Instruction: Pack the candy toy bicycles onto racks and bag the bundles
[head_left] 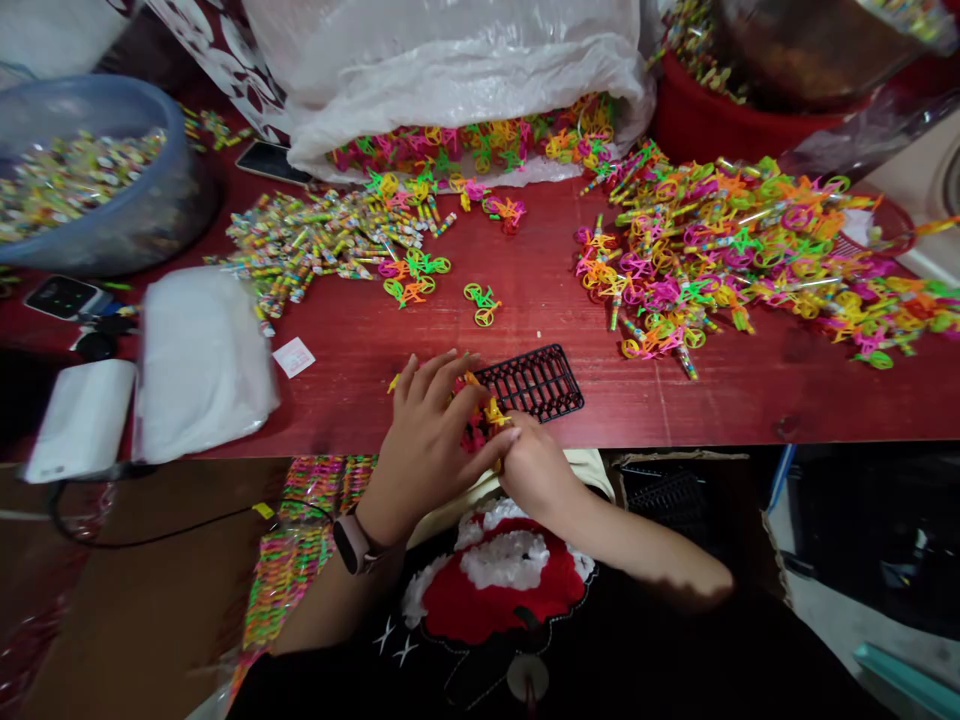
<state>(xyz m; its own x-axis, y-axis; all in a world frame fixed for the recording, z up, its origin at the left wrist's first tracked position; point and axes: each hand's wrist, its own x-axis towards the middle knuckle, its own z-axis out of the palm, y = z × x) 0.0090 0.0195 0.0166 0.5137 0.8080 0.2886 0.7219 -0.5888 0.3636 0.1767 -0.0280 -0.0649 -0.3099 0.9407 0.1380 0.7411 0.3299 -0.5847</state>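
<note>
My left hand (pixel 429 430) lies palm down at the front table edge, its fingers stretched out over a small cluster of colourful plastic toy bicycles (pixel 474 432). Closed and touching that cluster from the right is my right hand (pixel 536 462); its fingertips are hidden, so what they pinch does not show. A black plastic rack (pixel 536 384) with slots lies tilted on the table just beyond my hands, its left end behind the toys and my left fingers. Farther off are a loose green and orange toy bicycle (pixel 482 300) and a few more bicycles (pixel 412 274).
Wrapped candy tubes (pixel 319 240) are heaped at left, near a blue basin (pixel 172 130) and a stack of clear bags (pixel 202 360). Bicycles with tubes form a pile (pixel 720 250) at right. A white sack (pixel 465 90) of bicycles lies open behind. The red table (pixel 720 410) ends before me.
</note>
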